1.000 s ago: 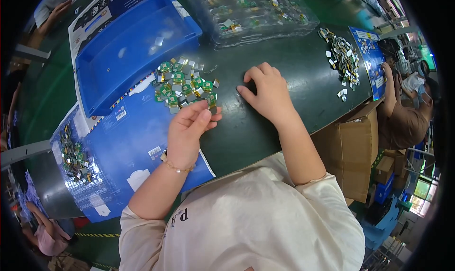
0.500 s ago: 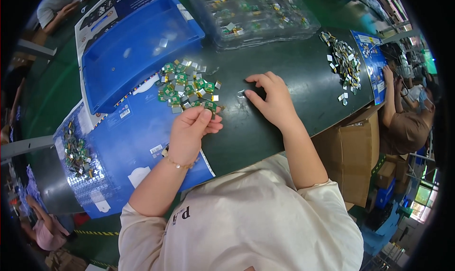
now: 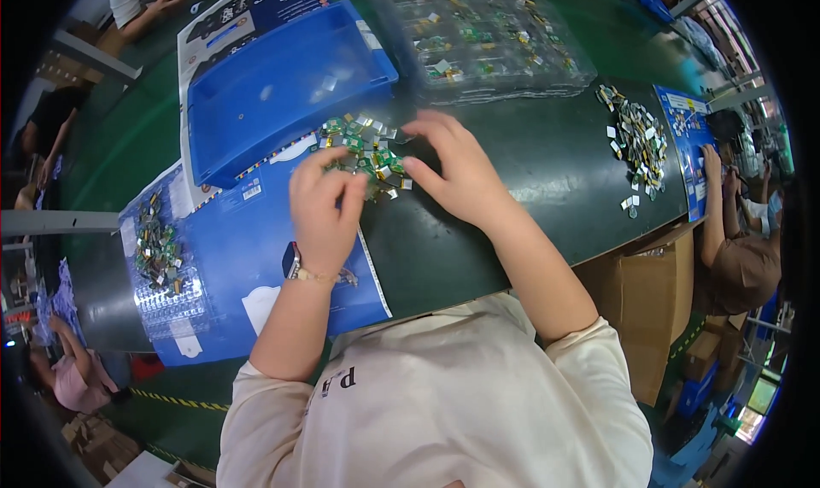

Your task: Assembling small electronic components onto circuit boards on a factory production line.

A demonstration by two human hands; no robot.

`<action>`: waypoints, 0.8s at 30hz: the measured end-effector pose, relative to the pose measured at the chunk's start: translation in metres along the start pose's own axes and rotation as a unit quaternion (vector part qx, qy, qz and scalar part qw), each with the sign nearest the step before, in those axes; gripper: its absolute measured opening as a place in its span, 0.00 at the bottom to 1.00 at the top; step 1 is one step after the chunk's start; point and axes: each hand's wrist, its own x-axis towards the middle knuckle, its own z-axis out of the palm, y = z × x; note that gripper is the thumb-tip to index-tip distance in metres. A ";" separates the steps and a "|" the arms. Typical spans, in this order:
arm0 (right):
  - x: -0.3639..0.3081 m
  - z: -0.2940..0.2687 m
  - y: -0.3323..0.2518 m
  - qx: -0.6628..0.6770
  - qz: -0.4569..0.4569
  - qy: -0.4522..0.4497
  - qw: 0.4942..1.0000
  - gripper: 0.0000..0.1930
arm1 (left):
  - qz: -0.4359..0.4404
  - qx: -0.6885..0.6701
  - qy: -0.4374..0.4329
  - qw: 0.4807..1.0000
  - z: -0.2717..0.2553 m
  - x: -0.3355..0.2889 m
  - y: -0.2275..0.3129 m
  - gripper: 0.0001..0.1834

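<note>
A pile of small green circuit boards with silvery square parts [image 3: 376,159] lies on the dark green tabletop, between my two hands. My left hand [image 3: 323,202] is over the pile's near left edge, slightly blurred, thumb and fingers apart with nothing visible between them. On the other side, my right hand [image 3: 461,172] curves in with thumb and forefinger apart, the fingertips at the pile's right edge. I see no board in its grasp. Whether either hand's fingertips touch the boards, I cannot tell.
Behind the pile sits a blue plastic bin [image 3: 282,91]. Stacked clear trays [image 3: 495,40] holding boards stand at the back. Another heap of parts [image 3: 641,142] lies right. Boards on bubble wrap [image 3: 158,249] rest left, beside blue printed sheeting [image 3: 256,266]. A cardboard box [image 3: 641,309] stands below the table's right edge.
My left hand has let go of the green circuit board it pinched and opened its fingers. My right hand has moved left, up to the pile. The whole view has shifted slightly.
</note>
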 end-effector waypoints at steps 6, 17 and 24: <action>0.042 0.062 -0.003 -0.007 -0.026 0.017 0.999 0.22 | -0.015 0.094 0.045 0.994 0.014 -0.002 -0.016 0.47; -0.005 0.063 -0.026 0.132 -0.022 0.019 0.991 0.19 | -0.029 0.151 -0.070 0.986 0.010 -0.007 -0.007 0.60; -0.026 0.053 -0.030 0.441 0.208 -0.018 0.873 0.23 | -0.003 0.132 -0.041 0.990 0.020 -0.006 -0.001 0.45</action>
